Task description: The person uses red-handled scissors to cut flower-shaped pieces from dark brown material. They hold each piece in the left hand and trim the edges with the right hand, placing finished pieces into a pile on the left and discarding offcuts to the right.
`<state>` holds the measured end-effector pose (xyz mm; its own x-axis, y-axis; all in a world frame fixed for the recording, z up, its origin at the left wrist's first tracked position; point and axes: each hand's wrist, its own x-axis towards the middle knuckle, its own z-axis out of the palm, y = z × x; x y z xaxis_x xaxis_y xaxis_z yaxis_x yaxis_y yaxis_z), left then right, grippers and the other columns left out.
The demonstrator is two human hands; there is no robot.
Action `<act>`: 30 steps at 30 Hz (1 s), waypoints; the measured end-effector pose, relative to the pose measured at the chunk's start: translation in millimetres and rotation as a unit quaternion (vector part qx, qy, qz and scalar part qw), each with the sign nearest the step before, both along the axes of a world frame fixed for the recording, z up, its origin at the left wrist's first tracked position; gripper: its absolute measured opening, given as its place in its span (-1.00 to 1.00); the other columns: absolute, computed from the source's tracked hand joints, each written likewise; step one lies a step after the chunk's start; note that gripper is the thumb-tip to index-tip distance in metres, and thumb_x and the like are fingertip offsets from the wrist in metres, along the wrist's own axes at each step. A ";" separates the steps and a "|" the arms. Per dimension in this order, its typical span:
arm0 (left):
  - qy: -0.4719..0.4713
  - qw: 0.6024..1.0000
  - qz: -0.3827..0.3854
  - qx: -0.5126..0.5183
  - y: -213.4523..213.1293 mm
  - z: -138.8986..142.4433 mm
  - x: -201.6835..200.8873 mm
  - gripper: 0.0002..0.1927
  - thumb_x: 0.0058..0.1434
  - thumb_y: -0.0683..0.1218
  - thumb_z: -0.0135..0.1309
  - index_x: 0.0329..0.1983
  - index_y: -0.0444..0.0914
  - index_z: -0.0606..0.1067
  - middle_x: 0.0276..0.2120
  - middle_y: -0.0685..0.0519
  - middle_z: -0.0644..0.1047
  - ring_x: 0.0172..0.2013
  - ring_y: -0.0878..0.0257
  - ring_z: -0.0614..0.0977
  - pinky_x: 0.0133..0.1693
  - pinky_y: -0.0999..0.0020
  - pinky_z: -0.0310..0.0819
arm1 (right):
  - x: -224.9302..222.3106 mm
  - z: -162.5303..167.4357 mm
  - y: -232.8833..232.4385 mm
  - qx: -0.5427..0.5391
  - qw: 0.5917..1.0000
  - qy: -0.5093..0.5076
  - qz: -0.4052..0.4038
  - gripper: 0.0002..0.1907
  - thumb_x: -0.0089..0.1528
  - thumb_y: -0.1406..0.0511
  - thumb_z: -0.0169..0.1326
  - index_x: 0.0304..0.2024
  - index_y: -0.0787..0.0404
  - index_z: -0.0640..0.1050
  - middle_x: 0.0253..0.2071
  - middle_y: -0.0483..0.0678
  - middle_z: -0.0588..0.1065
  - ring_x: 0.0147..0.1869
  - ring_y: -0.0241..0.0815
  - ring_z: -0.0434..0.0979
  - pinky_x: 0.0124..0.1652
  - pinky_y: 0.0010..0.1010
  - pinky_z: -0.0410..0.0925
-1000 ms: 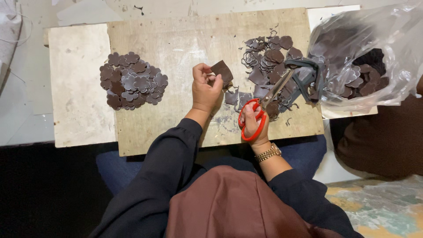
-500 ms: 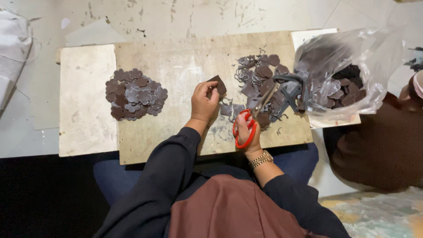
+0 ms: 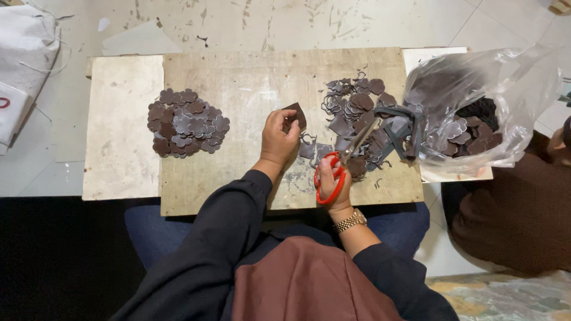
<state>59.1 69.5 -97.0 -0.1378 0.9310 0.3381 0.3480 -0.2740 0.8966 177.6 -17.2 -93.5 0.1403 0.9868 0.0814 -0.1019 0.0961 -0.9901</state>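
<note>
From my seat I see the left hand near the middle of the frame, fingers curled and pinched on a small dark brown leather piece, which sticks out from the fingertips toward the upper right of the hand, held just above the wooden board. The right hand sits lower and to the right of it, closed through the red handles of a pair of scissors; the blades angle up and to the right into the scrap heap, and I cannot tell how far apart they stand. The two hands are near each other but not touching.

To the right of the held piece lies a loose heap of dark offcuts, spreading toward a clear plastic bag at the right edge of the board, with more dark flower-shaped pieces inside. Well apart, on the left part of the board, rests a pile of cut flower shapes. A gold wristwatch circles the right wrist. A white sack lies at the upper left.
</note>
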 end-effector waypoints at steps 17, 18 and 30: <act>0.049 0.998 0.023 0.023 -1.0 -4.0 -0.2 -0.74 0.20 -0.21 0.17 -0.02 -0.24 0.54 -0.09 -0.03 0.54 -0.32 0.23 0.64 -0.22 0.35 0.58 | 1.8 -2.1 -2.0 -0.012 1.000 0.003 0.016 -0.70 0.42 0.21 -0.06 -0.40 0.17 0.37 -0.59 -0.18 0.33 -0.56 -0.38 0.32 -0.52 -0.52 0.21; 0.045 0.998 0.021 0.023 -0.2 -3.4 0.0 -0.73 0.20 -0.22 0.17 -0.02 -0.24 0.54 -0.09 -0.03 0.54 -0.33 0.23 0.64 -0.22 0.35 0.58 | 2.0 -2.6 -1.1 -0.014 1.000 0.014 0.018 -0.70 0.42 0.21 -0.06 -0.40 0.17 0.37 -0.60 -0.18 0.32 -0.56 -0.37 0.32 -0.52 -0.52 0.21; -0.088 0.995 -0.039 -0.001 -5.2 -0.4 -5.6 -0.54 0.19 -0.31 0.08 0.20 -0.27 0.46 0.05 0.02 0.46 -0.36 0.44 0.50 -0.29 0.56 0.49 | -0.5 -2.1 1.4 -0.032 0.999 0.036 -0.005 -0.73 0.44 0.21 -0.11 -0.32 0.20 0.35 -0.50 -0.08 0.40 -0.43 -0.28 0.46 -0.35 -0.47 0.41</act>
<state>53.5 64.3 -97.4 -0.1211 0.9417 0.3139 0.1636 -0.2929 0.9420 177.1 -15.8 -95.7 0.1528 0.9882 0.0077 -0.1719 0.0343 -0.9845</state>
